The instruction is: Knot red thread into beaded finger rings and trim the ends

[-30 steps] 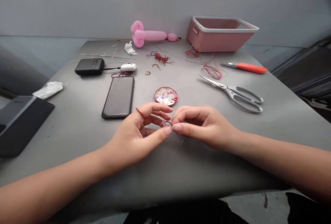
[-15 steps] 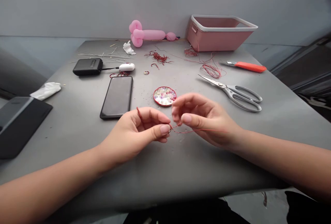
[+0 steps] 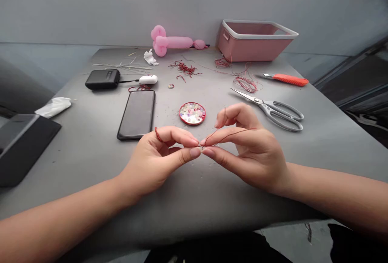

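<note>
My left hand (image 3: 165,153) pinches a thin red cord (image 3: 226,134) between thumb and index finger. Around that index finger's base loops more dark red cord (image 3: 158,134). My right hand (image 3: 248,145) meets it fingertip to fingertip, thumb and index closed on the same cord while its other fingers curl above. The cord's loose ends trail back over the right index finger. A tiny ring-like bit shows between the fingertips, too small to name. Just beyond the hands lies a round red-rimmed dish of small pale and pink beads (image 3: 192,114).
Grey scissors (image 3: 269,109) and an orange utility knife (image 3: 289,79) lie right, near red cord coils (image 3: 246,83). A pink bin (image 3: 256,48) and balloon (image 3: 178,42) stand behind. Left are a phone (image 3: 137,114), black power bank (image 3: 102,79) and cut cord pieces (image 3: 186,68).
My right hand has closed its thumb and index finger at the left fingertips, its other fingers lifting. The cord now runs over the right index finger instead of beneath the hand.
</note>
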A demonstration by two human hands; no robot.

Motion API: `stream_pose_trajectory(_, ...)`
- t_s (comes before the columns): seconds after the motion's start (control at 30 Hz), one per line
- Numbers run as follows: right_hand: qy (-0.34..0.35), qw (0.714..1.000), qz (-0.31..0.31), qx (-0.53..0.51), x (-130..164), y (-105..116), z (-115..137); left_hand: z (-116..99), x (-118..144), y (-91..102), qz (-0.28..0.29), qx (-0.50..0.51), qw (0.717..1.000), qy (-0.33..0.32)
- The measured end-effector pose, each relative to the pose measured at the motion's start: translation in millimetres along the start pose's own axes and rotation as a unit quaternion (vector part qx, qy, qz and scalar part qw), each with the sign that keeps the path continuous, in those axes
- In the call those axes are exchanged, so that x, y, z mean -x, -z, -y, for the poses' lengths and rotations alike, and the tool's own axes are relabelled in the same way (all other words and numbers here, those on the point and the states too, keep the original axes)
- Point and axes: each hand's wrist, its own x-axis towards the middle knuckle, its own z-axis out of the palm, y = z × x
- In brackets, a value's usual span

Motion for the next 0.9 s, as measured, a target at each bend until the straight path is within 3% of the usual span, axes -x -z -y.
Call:
stream_pose_trajectory(0.13,-0.054,0.995,0.037,-0.077,2,-2,-7,3,2,2.5,0.043,-0.048,0.998,-0.019)
stream_pose_trajectory(0.3,-0.012,0.995,0.086,-0.054,-2,0,-11,13,2,10.6,0.131,-0.192,0.963,-0.139)
stream_pose_trajectory(0.4,-0.005,0.993,0.107,-0.056,-3,2,-9,14,-1,13.7,0.114,-0.263,0.939,-0.189)
stream_pose_trajectory(0.5,-0.052,0.987,0.132,-0.08,-1,3,-8,9,-3,14.5,0.076,-0.334,0.917,-0.204)
stream_pose_trajectory(0.57,-0.1,0.978,0.155,-0.099,0,3,-8,5,-4,14.4,0.059,-0.401,0.881,-0.244)
stream_pose_trajectory(0.63,-0.129,0.972,0.165,-0.105,2,3,-8,2,-4,14.3,0.033,-0.475,0.827,-0.299)
stream_pose_trajectory(0.73,-0.115,0.976,0.167,-0.074,2,3,-7,0,-4,14.8,0.008,-0.54,0.767,-0.348)
stream_pose_trajectory(0.9,-0.049,0.985,0.165,-0.012,2,3,-6,0,-5,15.0,0.138,-0.53,0.775,-0.317)
